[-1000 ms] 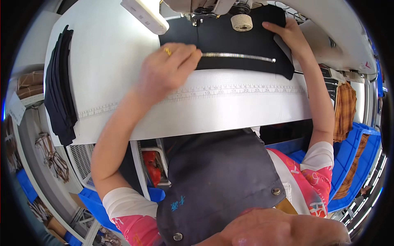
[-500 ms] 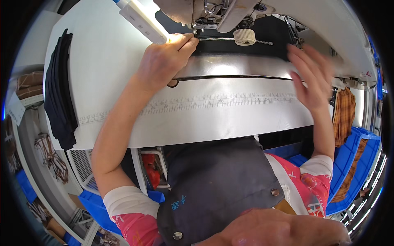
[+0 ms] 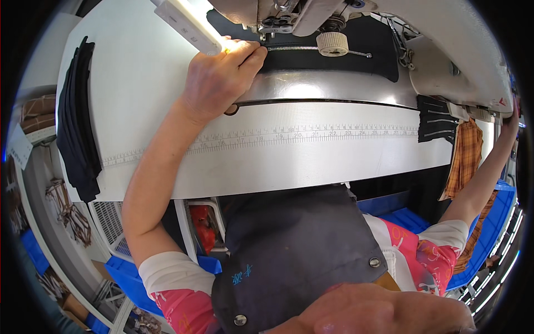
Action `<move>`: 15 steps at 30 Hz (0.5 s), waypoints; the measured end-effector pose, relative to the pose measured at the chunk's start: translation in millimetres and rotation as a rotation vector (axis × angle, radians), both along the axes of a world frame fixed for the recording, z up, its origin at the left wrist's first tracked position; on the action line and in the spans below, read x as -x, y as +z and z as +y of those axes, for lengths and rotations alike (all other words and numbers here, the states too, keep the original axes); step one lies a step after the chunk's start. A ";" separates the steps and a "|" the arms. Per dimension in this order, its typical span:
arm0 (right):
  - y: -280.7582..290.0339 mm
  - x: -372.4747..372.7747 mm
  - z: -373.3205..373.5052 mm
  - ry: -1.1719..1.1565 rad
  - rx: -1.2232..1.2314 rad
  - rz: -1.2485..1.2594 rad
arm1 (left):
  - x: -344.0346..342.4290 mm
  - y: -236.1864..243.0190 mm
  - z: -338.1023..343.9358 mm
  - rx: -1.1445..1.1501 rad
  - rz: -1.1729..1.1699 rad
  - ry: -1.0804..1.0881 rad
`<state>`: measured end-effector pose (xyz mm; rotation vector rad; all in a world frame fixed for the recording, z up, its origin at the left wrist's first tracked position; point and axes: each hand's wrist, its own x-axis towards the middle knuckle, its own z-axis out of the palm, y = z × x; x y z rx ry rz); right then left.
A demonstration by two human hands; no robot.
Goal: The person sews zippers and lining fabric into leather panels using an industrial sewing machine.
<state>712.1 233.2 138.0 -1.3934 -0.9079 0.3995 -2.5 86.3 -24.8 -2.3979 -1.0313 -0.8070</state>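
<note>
A black fabric panel (image 3: pixel 361 69) with a silver zipper (image 3: pixel 295 48) lies under the sewing machine's head (image 3: pixel 300 22), partly hidden by it. My left hand (image 3: pixel 222 72) has its fingers curled and pressed together on the panel at the zipper's left end, just left of the presser foot (image 3: pixel 263 37), beside a white lamp (image 3: pixel 186 25). My right hand (image 3: pixel 512 114) is at the far right edge of the view, around the end of the machine body; its fingers are hidden.
Folded black pieces (image 3: pixel 75 119) lie on the table's (image 3: pixel 133 83) left side. Right are black zippered pieces (image 3: pixel 436 119), orange plaid fabric (image 3: pixel 464 150) and a blue bin (image 3: pixel 495 228). A metal plate (image 3: pixel 328 86) borders the printed ruler strip (image 3: pixel 306 145). A white basket (image 3: pixel 111 222) sits below.
The panel and my left hand have moved up under the machine head, uncovering the metal plate. My right hand let go of the panel and moved to the far right.
</note>
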 end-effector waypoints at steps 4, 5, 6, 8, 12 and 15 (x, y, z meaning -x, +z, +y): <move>8.1 86.7 -27.4 0.005 -0.060 0.051 | 12.4 -11.0 -13.1 0.044 -0.048 0.050; 9.8 85.3 -32.4 0.000 -0.066 0.043 | 11.3 -12.4 -11.2 0.011 -0.065 0.018; 6.6 86.1 -34.6 0.035 -0.086 0.054 | 10.9 -12.1 -10.8 -0.016 -0.072 -0.007; -4.7 87.2 -37.2 0.070 -0.105 0.069 | 10.2 -9.3 -12.2 0.007 -0.062 0.002; -27.9 102.2 -40.1 0.057 -0.249 0.087 | 8.9 -9.4 -12.0 0.032 -0.054 0.021; -20.3 75.3 -38.2 0.056 -0.197 0.105 | 9.2 -10.0 -10.5 0.040 -0.066 0.040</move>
